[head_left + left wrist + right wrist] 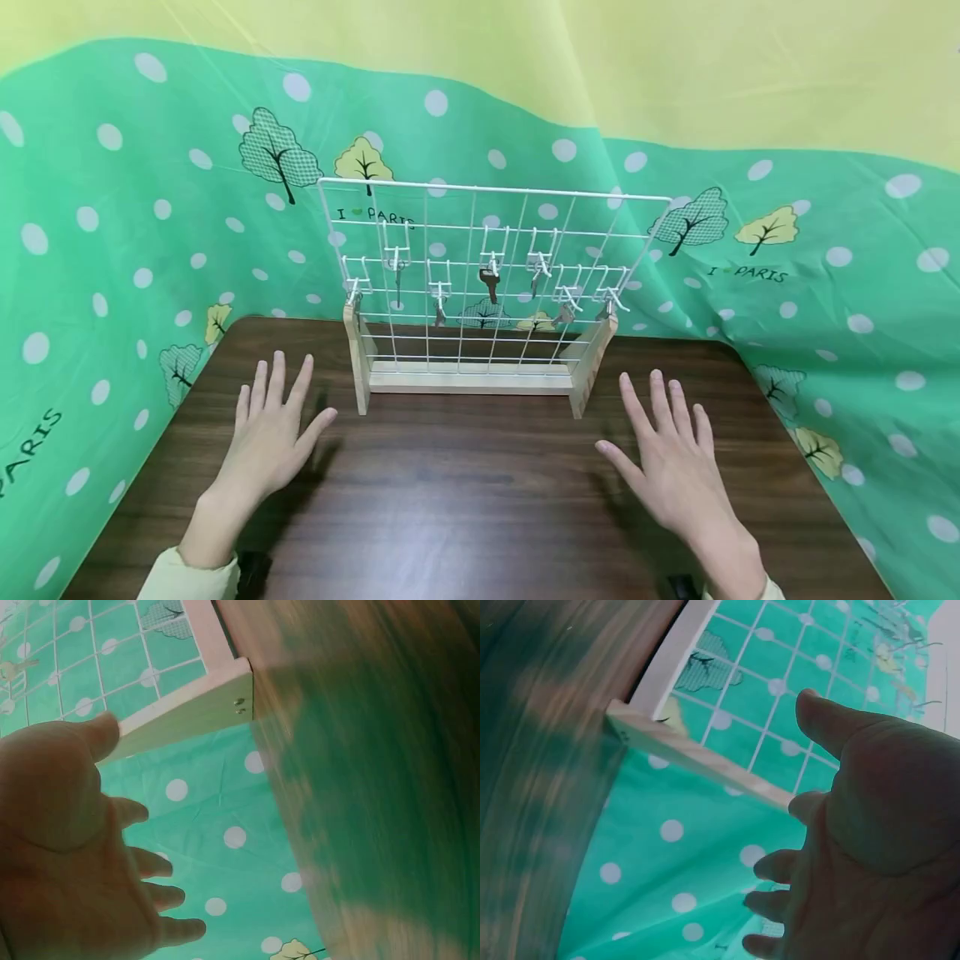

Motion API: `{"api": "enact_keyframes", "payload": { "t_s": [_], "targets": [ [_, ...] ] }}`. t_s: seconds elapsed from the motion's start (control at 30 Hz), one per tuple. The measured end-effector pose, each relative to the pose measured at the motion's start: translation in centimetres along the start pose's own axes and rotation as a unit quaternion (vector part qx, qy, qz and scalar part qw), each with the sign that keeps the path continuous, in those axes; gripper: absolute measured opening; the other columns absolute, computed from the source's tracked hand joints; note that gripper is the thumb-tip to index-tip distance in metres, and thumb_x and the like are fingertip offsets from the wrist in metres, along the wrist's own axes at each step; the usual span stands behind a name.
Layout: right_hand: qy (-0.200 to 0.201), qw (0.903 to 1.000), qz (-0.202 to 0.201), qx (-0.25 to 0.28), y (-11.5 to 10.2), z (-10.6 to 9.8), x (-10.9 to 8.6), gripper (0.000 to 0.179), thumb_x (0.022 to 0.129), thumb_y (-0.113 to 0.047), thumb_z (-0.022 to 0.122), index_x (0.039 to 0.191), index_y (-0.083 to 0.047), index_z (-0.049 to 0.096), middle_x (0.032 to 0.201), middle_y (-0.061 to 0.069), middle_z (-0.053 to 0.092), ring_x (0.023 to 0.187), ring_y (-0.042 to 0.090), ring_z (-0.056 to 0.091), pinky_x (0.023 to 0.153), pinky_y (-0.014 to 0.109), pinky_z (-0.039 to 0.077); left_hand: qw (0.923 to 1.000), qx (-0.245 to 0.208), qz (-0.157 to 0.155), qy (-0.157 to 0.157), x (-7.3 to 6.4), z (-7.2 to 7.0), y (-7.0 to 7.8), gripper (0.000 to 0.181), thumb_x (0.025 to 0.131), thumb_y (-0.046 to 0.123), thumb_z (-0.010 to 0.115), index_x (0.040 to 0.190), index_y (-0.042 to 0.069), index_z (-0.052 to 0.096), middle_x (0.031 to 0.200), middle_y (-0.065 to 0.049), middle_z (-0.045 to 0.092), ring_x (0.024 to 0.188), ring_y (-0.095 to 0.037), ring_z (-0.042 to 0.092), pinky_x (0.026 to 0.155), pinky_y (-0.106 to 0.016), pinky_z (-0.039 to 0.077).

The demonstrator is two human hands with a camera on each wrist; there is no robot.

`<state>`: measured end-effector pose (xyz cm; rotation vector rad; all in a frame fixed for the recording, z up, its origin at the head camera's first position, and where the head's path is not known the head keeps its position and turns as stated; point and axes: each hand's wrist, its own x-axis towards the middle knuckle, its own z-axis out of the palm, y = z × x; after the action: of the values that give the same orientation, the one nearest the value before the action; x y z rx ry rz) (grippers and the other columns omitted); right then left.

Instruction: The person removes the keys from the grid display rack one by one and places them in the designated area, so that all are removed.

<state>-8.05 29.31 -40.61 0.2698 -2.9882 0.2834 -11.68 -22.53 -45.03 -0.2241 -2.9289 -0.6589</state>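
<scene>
A white wire grid rack (495,193) stands on a wooden base (471,381) in the middle of the table. Several white hooks (396,257) hang on its wires, and keys dangle from them. One key (490,283) near the centre has a dark head; a silver key (439,312) hangs lower to its left. To the left of the rack, my left hand (266,446) hovers with fingers spread and holds nothing. My right hand (675,471) is on the other side, its fingers also spread and nothing in it. Both hands are apart from the rack.
The dark wooden table (450,492) has rounded far corners. Behind and beside it hangs a green cloth (247,242) with white dots and printed trees. The rack's side supports (357,358) rise at either end of the base.
</scene>
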Motion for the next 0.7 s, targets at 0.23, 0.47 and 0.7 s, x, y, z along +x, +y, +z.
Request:
{"api": "enact_keyframes", "payload": {
  "t_s": [0.23, 0.47, 0.7],
  "targets": [
    [0.000, 0.9988, -0.049, 0.006, -2.4, -0.7, -0.1, 0.093, 0.108, -0.056, 0.068, 0.180, -0.026, 0.017, 0.182, 0.026, 0.015, 0.167, 0.050, 0.018, 0.129, 0.074, 0.020, 0.9949, -0.058, 0.003, 0.082, 1.7, 0.4, 0.5, 0.078, 0.111, 0.033, 0.069, 0.173, 0.002, 0.032, 0.174, -0.038, 0.024, 0.153, -0.068, 0.030, 0.113, -0.087, 0.032],
    [-0.001, 0.9946, -0.103, 0.015, -4.4, -0.7, 0.4, 0.091, 0.105, -0.045, 0.077, 0.178, -0.027, 0.026, 0.178, 0.023, 0.032, 0.159, 0.046, 0.040, 0.123, 0.071, 0.035, 0.9743, -0.141, 0.010, 0.176, 3.6, 1.7, 1.0, 0.051, 0.108, 0.014, 0.071, 0.156, 0.002, 0.057, 0.160, -0.026, 0.052, 0.145, -0.052, 0.051, 0.109, -0.076, 0.046],
    [0.017, 0.9877, -0.149, 0.043, -6.1, -0.4, 0.8, 0.078, 0.105, -0.040, 0.079, 0.172, -0.027, 0.042, 0.167, 0.015, 0.053, 0.133, 0.042, 0.068, 0.104, 0.066, 0.058, 0.9571, -0.202, -0.028, 0.206, 4.4, 3.3, 1.2, 0.040, 0.106, 0.013, 0.074, 0.144, 0.002, 0.067, 0.141, -0.021, 0.068, 0.135, -0.045, 0.062, 0.111, -0.064, 0.049]
  ]
}}
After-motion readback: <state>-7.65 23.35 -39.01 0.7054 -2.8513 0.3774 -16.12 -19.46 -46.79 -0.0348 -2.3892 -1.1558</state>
